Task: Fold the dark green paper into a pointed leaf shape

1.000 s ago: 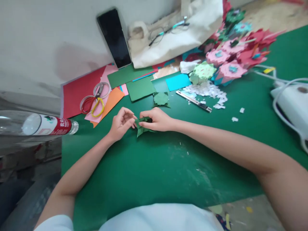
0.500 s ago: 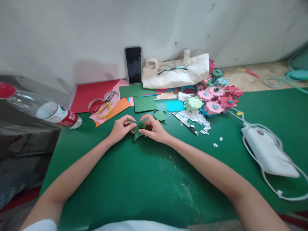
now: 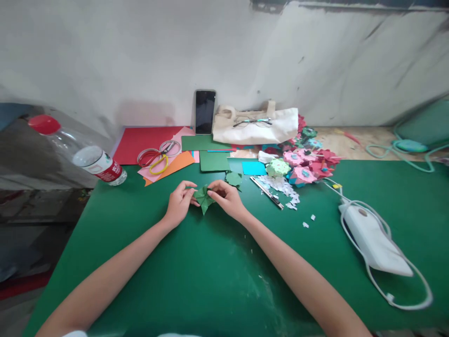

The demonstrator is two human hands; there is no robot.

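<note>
Between my two hands is a folded piece of green paper (image 3: 203,198) with pointed flaps, one point facing me. My left hand (image 3: 179,202) pinches its left side between thumb and fingers. On the opposite side, my right hand (image 3: 226,199) grips the paper with thumb and curled fingers, which cover part of it. Just behind my right hand lies a second folded green paper piece (image 3: 233,178), flat on the green table (image 3: 182,281). A box cutter (image 3: 266,192) rests to the right of it.
White paper scraps (image 3: 286,189) lie beside folded paper flowers (image 3: 303,164). Scissors (image 3: 164,157) sit on coloured sheets (image 3: 147,142). A phone (image 3: 205,112) leans on the wall near a cloth bag (image 3: 259,133) with glasses. A bottle (image 3: 94,161) stands left, a white corded device (image 3: 375,238) right.
The green paper has opened out flatter between my hands, showing more of its pointed flaps. Both hands still hold it. The camera view has shifted, with more wall showing.
</note>
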